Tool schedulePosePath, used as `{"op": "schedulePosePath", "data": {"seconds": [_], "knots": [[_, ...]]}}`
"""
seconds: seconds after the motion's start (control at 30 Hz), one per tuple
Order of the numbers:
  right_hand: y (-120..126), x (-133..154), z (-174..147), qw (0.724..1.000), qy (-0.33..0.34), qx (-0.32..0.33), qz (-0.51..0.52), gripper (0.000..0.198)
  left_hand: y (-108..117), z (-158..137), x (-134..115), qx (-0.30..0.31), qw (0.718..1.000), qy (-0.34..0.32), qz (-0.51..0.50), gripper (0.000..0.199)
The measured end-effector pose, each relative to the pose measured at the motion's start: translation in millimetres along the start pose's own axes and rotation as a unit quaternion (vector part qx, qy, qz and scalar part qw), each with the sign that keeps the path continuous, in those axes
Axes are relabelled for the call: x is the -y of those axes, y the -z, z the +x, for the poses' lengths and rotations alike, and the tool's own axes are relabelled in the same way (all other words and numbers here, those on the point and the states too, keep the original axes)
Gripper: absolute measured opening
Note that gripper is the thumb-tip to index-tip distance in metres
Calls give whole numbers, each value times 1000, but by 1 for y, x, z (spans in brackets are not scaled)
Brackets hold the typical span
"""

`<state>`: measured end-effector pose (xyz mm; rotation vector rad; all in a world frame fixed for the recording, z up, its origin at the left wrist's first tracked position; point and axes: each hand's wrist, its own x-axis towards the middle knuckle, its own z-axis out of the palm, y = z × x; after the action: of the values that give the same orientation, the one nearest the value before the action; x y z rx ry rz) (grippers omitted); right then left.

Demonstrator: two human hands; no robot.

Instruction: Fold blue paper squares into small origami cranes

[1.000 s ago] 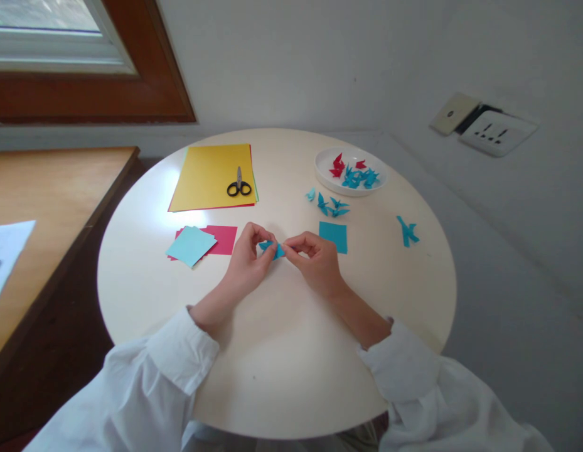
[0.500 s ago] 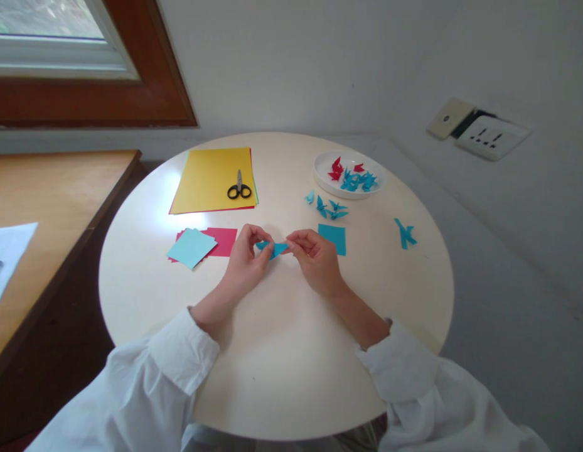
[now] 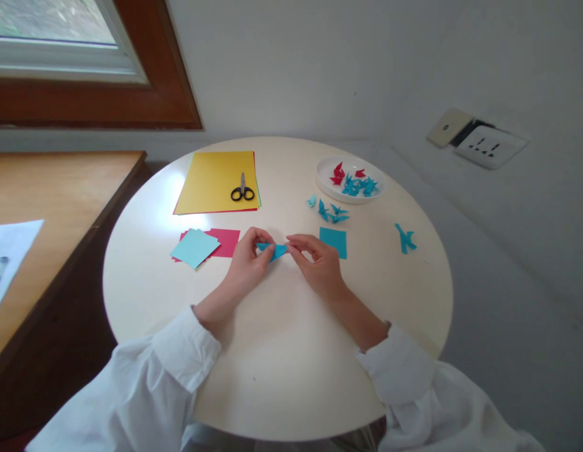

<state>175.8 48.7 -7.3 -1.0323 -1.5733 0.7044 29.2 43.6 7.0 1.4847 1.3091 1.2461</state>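
Note:
Above the middle of the round table, a small piece of folded blue paper [image 3: 278, 252] is held with its point toward me. My left hand [image 3: 250, 256] pinches its left part between thumb and fingers, which hide some of it. At the paper's right tip are the thumb and fingertips of my right hand [image 3: 318, 262], closed in a pinch. Just beyond my right hand lies a flat blue paper square [image 3: 334, 240]. Left of my left hand, a light blue square [image 3: 196, 248] rests on red paper squares [image 3: 229, 242].
Scissors [image 3: 243, 188] lie on a stack of coloured sheets [image 3: 211, 179] at the back left. A white dish [image 3: 325, 187] holds red and blue paper cranes; several blue cranes [image 3: 339, 218] lie before it. Blue paper strips [image 3: 405, 239] are at the right. A wooden desk [image 3: 84, 182] stands left.
The fingers of my right hand have shifted slightly at the paper's right tip. My left hand keeps its pinch. The whole view has moved a little with my head.

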Motion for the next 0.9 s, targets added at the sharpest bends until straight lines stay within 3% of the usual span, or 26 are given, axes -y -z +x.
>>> {"op": "schedulePosePath", "data": {"seconds": [0.47,0.9], "knots": [[3,1,1,996,55,9,-69,12,1,1,2,16,1000,-10,8,4],[3,-5,1,999,7,9,-40,12,1,2,0,69,996,8,50,10]]}}
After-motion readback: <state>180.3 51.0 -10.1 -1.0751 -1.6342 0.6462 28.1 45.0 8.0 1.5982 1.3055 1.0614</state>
